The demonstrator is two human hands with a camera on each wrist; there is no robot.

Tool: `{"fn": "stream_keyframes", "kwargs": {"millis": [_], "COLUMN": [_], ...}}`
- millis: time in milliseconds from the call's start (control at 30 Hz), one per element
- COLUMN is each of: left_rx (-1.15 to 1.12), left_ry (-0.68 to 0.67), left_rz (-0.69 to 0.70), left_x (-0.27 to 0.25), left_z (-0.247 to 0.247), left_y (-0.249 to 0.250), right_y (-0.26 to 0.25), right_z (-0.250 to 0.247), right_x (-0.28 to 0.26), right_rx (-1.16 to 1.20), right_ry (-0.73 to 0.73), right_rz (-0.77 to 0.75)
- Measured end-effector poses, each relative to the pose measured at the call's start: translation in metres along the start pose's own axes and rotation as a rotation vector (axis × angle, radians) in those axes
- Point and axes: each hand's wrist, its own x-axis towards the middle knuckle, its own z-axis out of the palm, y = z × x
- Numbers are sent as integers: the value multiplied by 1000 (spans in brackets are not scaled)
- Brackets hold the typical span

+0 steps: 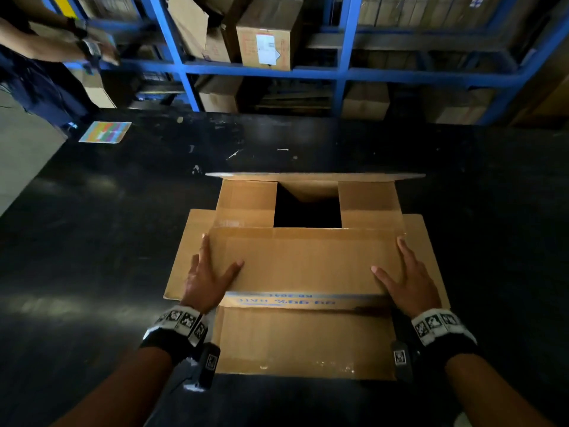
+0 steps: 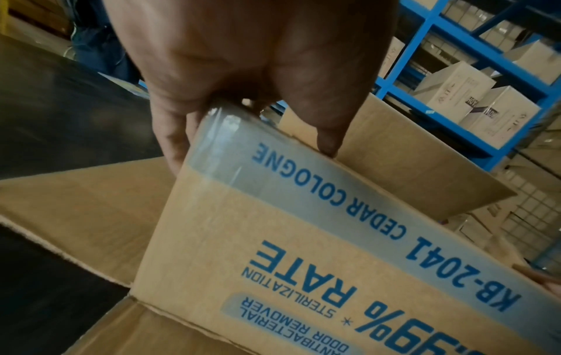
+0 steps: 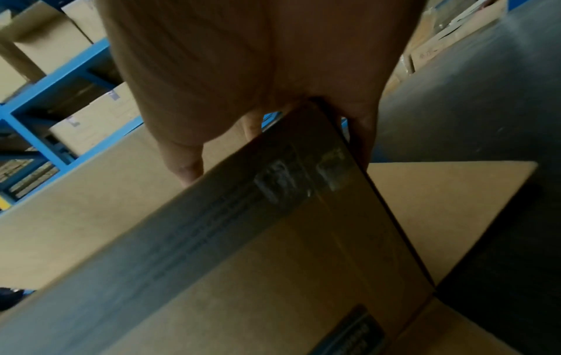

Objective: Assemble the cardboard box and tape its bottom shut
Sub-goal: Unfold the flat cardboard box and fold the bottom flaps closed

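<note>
The cardboard box point(image 1: 304, 340) stands on the black table point(image 1: 92, 211), blue print on its near wall point(image 2: 303, 240). Its near long flap point(image 1: 308, 260) lies folded over the top. Two short flaps point(image 1: 246, 201) are folded in at the far side, with a dark gap point(image 1: 308, 208) between them. The far long flap point(image 1: 314, 175) stands up. My left hand point(image 1: 209, 272) straddles the flap's left end, thumb on top, straight fingers along the side point(image 2: 173, 144). My right hand point(image 1: 409, 278) mirrors it on the right end point(image 3: 258, 60). No tape roll is in view.
Other flaps lie spread flat on the table left point(image 1: 184, 257) and right point(image 1: 431, 257) of the box. A coloured card point(image 1: 105, 131) lies far left. Another person point(image 1: 46, 57) stands at the table's far left corner. Blue shelving point(image 1: 345, 72) with cartons point(image 1: 264, 35) runs behind.
</note>
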Motion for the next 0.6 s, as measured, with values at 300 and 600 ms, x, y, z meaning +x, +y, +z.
{"fn": "stream_keyframes", "kwargs": {"millis": [300,600], "left_rx": [-11,259], "left_ry": [-6,300], "left_rz": [-5,339], "left_x": [-15,10], "left_z": [-7,-38], "left_y": [-8,19], "right_y": [13,-23], "right_z": [-2,-51], "right_x": [-20,-1], "right_rx": [144,109], "right_ry": [-18,187], "right_rz": [63,-58]}}
